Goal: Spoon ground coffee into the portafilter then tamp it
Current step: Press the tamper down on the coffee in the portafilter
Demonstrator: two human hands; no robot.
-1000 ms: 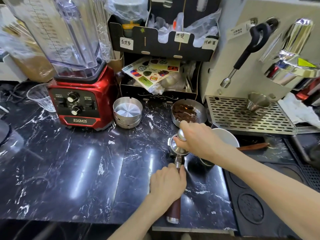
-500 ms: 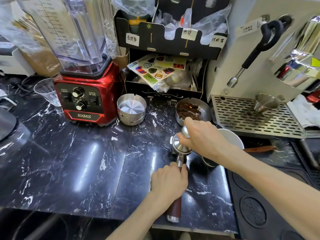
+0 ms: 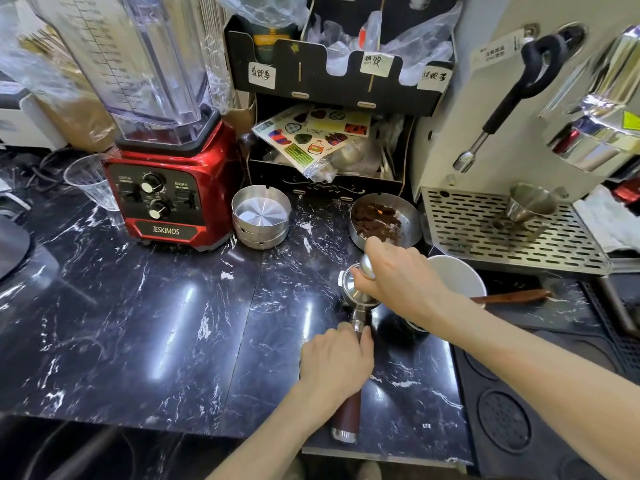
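The steel portafilter (image 3: pixel 350 293) lies on the black marble counter, its brown wooden handle (image 3: pixel 347 415) pointing toward me. My left hand (image 3: pixel 336 363) grips the handle near its neck. My right hand (image 3: pixel 398 275) is closed over the metal tamper (image 3: pixel 367 266), which stands upright in the portafilter basket. The basket's contents are hidden under the tamper. Behind it sits a round metal tin of ground coffee (image 3: pixel 384 221). A wooden-handled spoon (image 3: pixel 509 296) lies to the right beside a white cup (image 3: pixel 457 275).
A red blender (image 3: pixel 166 199) stands at the back left with a clear plastic cup (image 3: pixel 91 181) beside it. Stacked steel tins (image 3: pixel 260 216) sit in the middle. The espresso machine's drip tray (image 3: pixel 467 230) holds a small steel funnel (image 3: pixel 528 202). A black rubber mat (image 3: pixel 519 410) lies at right.
Both hands keep their grips on the handle and tamper. The view has shifted slightly, so the scene sits a little lower and to the right in frame.
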